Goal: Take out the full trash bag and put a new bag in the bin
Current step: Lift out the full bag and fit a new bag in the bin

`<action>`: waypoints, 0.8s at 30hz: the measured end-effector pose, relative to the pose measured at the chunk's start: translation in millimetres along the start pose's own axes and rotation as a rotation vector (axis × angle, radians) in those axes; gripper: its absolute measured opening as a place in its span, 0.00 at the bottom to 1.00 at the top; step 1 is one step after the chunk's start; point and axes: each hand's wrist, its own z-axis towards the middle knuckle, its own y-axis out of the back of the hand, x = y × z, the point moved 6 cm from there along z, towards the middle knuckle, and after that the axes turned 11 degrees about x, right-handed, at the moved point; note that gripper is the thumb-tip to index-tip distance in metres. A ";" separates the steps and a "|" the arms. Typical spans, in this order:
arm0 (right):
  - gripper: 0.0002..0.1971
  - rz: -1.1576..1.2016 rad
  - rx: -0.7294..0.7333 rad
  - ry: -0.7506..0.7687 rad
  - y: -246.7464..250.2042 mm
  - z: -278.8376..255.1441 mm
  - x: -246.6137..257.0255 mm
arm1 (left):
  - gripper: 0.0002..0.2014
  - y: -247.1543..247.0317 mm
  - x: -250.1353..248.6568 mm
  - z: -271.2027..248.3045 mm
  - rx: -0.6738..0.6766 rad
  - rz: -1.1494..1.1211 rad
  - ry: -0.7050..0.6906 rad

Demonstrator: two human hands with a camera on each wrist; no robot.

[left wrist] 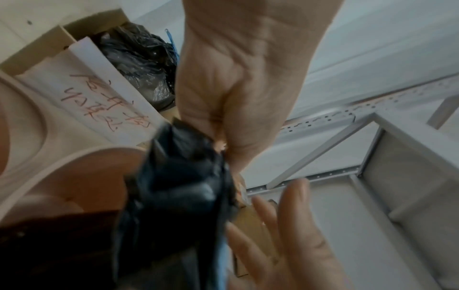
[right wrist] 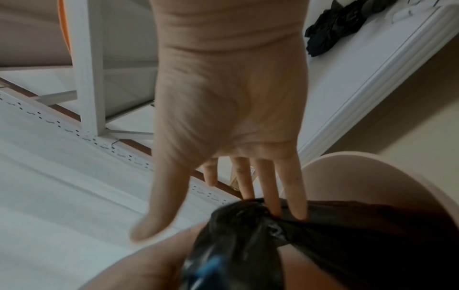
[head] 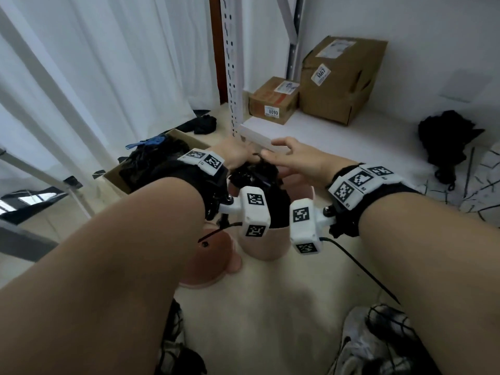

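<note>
A pink bin stands on the floor between my arms, lined with a black trash bag whose top is gathered into a bunch above the rim. My left hand grips that bunch in a fist, clearest in the left wrist view, where the hand closes round the bag. My right hand is spread, fingers straight. In the right wrist view its fingertips touch the bag's gathered neck above the bin rim. The bag's contents are hidden.
A pink lid lies on the floor left of the bin. An open cardboard box with black bags sits behind on the left. Beyond stands a white shelf post. The low shelf holds two cardboard boxes and a loose black bag.
</note>
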 end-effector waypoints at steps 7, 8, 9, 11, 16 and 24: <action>0.16 -0.343 -0.224 0.130 9.2 8.9 14.3 | 0.10 -5.2 -16.8 -3.4 0.061 -0.438 -0.195; 0.13 -0.417 -0.287 0.132 13.4 7.1 15.7 | 0.08 -6.5 -19.2 -6.4 0.088 -0.471 -0.223; 0.10 -0.456 -0.330 0.125 16.9 6.0 14.9 | 0.08 -8.3 -21.3 -11.9 0.128 -0.428 -0.240; 0.09 -0.447 -0.345 0.095 18.6 4.8 11.3 | 0.07 -13.2 -21.8 -22.0 0.203 -0.244 -0.248; 0.12 -0.464 -0.255 0.070 7.9 5.7 10.9 | 0.09 7.6 -8.7 -23.2 0.029 -0.031 -0.218; 0.10 -0.153 -0.293 0.173 17.4 3.2 14.4 | 0.10 10.8 -9.5 -28.2 0.117 -0.281 -0.280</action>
